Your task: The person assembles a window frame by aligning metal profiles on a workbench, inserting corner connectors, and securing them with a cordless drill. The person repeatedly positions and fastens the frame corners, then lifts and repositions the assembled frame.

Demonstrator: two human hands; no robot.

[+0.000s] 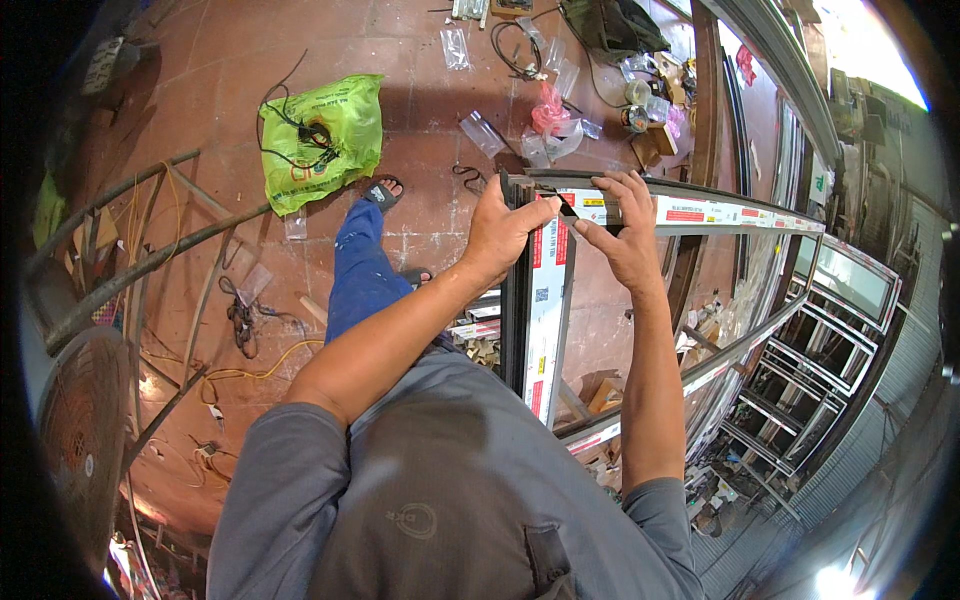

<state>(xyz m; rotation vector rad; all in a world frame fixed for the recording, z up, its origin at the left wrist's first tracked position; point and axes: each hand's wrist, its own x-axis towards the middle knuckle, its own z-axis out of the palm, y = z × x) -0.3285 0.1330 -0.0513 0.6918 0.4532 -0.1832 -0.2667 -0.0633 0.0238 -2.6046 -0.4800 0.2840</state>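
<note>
A metal window or door frame, covered in white protective film with red and yellow labels, stands in front of me. My left hand is closed round its near left corner, the thumb pressed on the top face and the fingers over the dark outer side. Just to the right, my right hand straddles the top rail, thumb on the near side and fingers bent over the far side. Between the two thumbs a small dark wedge shows at the corner joint; whether it is a loose piece or a gap, I cannot tell.
A green plastic bag with black cable on it lies on the red tiled floor. Left stand a metal rack and a fan. Clear wrappers and a pink bag lie ahead. More frames lean at the right.
</note>
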